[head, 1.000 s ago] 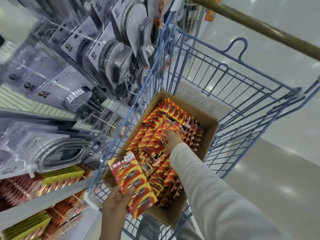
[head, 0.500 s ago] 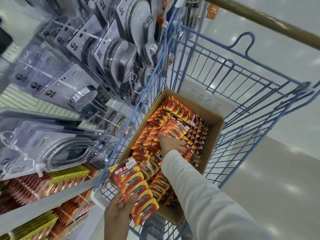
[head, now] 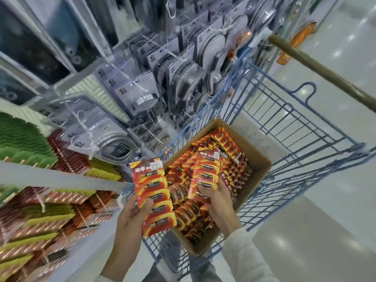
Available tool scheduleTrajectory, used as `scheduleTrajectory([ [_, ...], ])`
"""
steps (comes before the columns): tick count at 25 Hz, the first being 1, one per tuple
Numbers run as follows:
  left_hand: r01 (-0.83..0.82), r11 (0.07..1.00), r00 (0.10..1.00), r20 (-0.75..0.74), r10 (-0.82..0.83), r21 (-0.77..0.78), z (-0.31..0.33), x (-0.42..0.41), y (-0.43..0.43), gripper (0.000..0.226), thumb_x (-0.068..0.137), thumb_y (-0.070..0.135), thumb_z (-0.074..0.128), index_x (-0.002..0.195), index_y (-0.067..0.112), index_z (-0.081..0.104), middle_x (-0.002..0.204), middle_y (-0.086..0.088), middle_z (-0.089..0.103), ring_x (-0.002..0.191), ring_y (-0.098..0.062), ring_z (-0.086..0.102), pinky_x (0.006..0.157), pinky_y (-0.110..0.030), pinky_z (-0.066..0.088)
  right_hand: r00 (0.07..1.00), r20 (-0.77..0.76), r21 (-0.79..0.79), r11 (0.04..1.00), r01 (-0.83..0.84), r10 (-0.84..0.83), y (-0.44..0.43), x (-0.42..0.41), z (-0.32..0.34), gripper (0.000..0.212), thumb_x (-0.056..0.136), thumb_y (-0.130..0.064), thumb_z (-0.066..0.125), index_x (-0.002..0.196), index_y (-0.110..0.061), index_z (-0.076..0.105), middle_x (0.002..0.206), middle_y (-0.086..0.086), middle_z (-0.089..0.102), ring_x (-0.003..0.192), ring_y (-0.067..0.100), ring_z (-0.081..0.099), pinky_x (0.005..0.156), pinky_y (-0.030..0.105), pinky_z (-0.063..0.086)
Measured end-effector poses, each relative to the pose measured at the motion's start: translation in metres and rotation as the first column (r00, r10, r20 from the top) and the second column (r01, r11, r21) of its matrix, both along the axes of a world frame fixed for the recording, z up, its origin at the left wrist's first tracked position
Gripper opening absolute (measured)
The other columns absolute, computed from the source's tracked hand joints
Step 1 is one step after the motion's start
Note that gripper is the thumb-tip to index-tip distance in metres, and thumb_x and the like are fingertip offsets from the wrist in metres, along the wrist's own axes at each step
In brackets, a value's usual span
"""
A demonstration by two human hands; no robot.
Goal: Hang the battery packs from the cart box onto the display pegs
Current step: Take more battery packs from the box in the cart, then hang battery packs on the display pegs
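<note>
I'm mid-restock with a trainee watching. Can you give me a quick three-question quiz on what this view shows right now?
1. True or false: the left hand holds nothing.
2. What does the right hand grip? A) a shower hose pack B) a second strip of packs, over the cardboard box C) nothing
3. Fill in: the cardboard box sits inside the blue wire ____.

Key:
1. False. It grips a strip of battery packs.
2. B
3. cart
</note>
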State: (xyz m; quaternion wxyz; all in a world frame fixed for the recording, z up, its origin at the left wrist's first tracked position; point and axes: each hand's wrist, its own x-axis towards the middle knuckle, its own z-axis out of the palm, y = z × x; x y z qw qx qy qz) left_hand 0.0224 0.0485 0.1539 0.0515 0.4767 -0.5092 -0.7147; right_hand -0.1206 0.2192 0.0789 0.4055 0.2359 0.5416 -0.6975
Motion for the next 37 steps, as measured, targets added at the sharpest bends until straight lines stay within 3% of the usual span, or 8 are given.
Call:
scheduleTrajectory([
  [4, -0.12, 0.993, 0.981, -0.151, 0.118, -0.003, 0.042, 0.031, 0.001, 0.03, 0.092, 0.008, 0.065, 0.118, 0.023, 0.069, 0.108, -0.007, 0.08, 0.09, -0.027, 0.079, 0.065, -0.034, 0.065, 0.954, -0.205, -0.056, 0.97, -0.237, 0.221, 0.005, 0.028, 0.069, 0.055, 0.081, 0.003, 0.078, 0.126, -0.023, 0.061, 0.118, 0.009, 0.075, 0.109, 0.03, 0.072, 0.089, 0.047, 0.058],
  [8, -0.253, 0.967, 0.93, -0.275, 0.245, 0.009, 0.078, 0.081, -0.007, 0.046, 0.085, 0.008, 0.067, 0.13, 0.019, 0.065, 0.116, -0.012, 0.078, 0.097, -0.033, 0.078, 0.069, -0.041, 0.065, 0.873, -0.322, -0.147, 0.891, -0.429, 0.367, -0.016, 0.057, 0.133, 0.051, 0.079, -0.003, 0.077, 0.124, -0.02, 0.062, 0.116, 0.013, 0.075, 0.106, 0.032, 0.072, 0.087, 0.047, 0.058],
  [14, -0.484, 0.87, 0.784, -0.397, 0.477, 0.09, 0.118, 0.159, -0.043, 0.046, 0.088, 0.017, 0.064, 0.134, 0.019, 0.066, 0.124, -0.016, 0.074, 0.098, -0.036, 0.076, 0.069, -0.044, 0.065, 0.823, -0.358, -0.184, 0.83, -0.526, 0.442, -0.088, 0.112, 0.192, 0.03, 0.097, -0.028, 0.055, 0.125, -0.02, 0.064, 0.1, -0.001, 0.08, 0.087, 0.016, 0.077, 0.068, 0.03, 0.062],
  [17, -0.584, 0.805, 0.71, -0.414, 0.57, 0.105, 0.133, 0.204, -0.073, 0.045, 0.091, 0.026, 0.064, 0.136, 0.019, 0.065, 0.124, -0.016, 0.074, 0.101, -0.037, 0.076, 0.067, -0.043, 0.064, 0.798, -0.379, -0.173, 0.811, -0.559, 0.469, -0.136, 0.154, 0.205, 0.04, 0.095, -0.037, 0.057, 0.132, -0.023, 0.061, 0.101, -0.008, 0.079, 0.09, 0.013, 0.077, 0.071, 0.033, 0.061],
  [22, -0.648, 0.76, 0.669, -0.441, 0.598, 0.049, 0.157, 0.279, -0.128, 0.032, 0.096, 0.028, 0.064, 0.126, 0.018, 0.07, 0.116, -0.015, 0.077, 0.096, -0.035, 0.077, 0.066, -0.042, 0.064, 0.803, -0.396, -0.177, 0.821, -0.543, 0.446, -0.21, 0.23, 0.218, 0.04, 0.09, -0.042, 0.065, 0.126, -0.025, 0.063, 0.114, 0.001, 0.077, 0.099, 0.023, 0.076, 0.08, 0.042, 0.059],
  [27, -0.703, 0.711, 0.632, -0.447, 0.634, 0.014, 0.169, 0.344, -0.187, 0.041, 0.078, 0.044, 0.079, 0.117, 0.029, 0.077, 0.119, -0.009, 0.077, 0.111, -0.038, 0.072, 0.094, -0.057, 0.058, 0.805, -0.446, -0.194, 0.835, -0.514, 0.392, -0.267, 0.294, 0.239, 0.034, 0.095, -0.027, 0.059, 0.125, -0.012, 0.065, 0.115, 0.016, 0.075, 0.097, 0.036, 0.075, 0.081, 0.047, 0.058],
  [30, -0.684, 0.729, 0.622, -0.518, 0.587, 0.005, 0.187, 0.369, -0.207, 0.018, 0.094, 0.03, 0.066, 0.102, 0.027, 0.082, 0.106, -0.014, 0.079, 0.094, -0.038, 0.077, 0.078, -0.049, 0.062, 0.8, -0.473, -0.189, 0.844, -0.502, 0.37, -0.287, 0.323, 0.251, 0.027, 0.097, -0.025, 0.057, 0.118, -0.013, 0.068, 0.109, 0.019, 0.076, 0.086, 0.035, 0.076, 0.074, 0.044, 0.058],
  [37, -0.715, 0.689, 0.593, -0.625, 0.507, -0.119, 0.244, 0.393, -0.247, 0.024, 0.099, 0.027, 0.06, 0.113, 0.017, 0.076, 0.102, -0.016, 0.079, 0.084, -0.037, 0.078, 0.064, -0.043, 0.065, 0.743, -0.518, -0.146, 0.813, -0.564, 0.423, -0.307, 0.346, 0.274, 0.02, 0.099, -0.024, 0.055, 0.111, -0.012, 0.067, 0.09, 0.01, 0.079, 0.072, 0.027, 0.078, 0.06, 0.037, 0.058],
])
